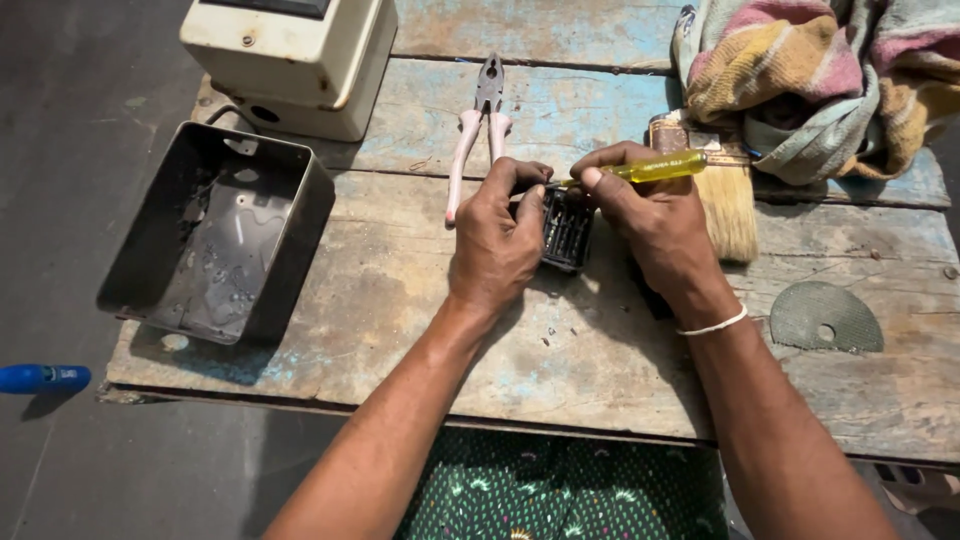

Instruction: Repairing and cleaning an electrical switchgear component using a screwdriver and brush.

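Two bare hands met over the middle of a worn wooden table whose boards showed patches of faded blue paint. The left hand came in from below with its wrist bent and its fingers curled shut around the near side of a small black ribbed block, steadying it on the boards. The right hand, with a white band around its wrist, was closed in a pinch on a yellow-handled screwdriver, thumb on top, and the tool's tip pointed left at the top edge of the block, between the two thumbs. The block sat upright just in front of both palms, near the table's centre.

No package or sign lay in plain sight; the handle carried small dark lettering, too fine to read.

Pink-handled pliers lay just beyond the left hand, jaws pointing away. A flat paintbrush lay behind the right hand, partly hidden by it. A striped cloth was bunched at the far right corner. A cream box stood at the far left, and a dark open metal casing leaned beside it. A grey round disc rested on the right, well apart from the hands. A blue handle lay on the floor to the left.
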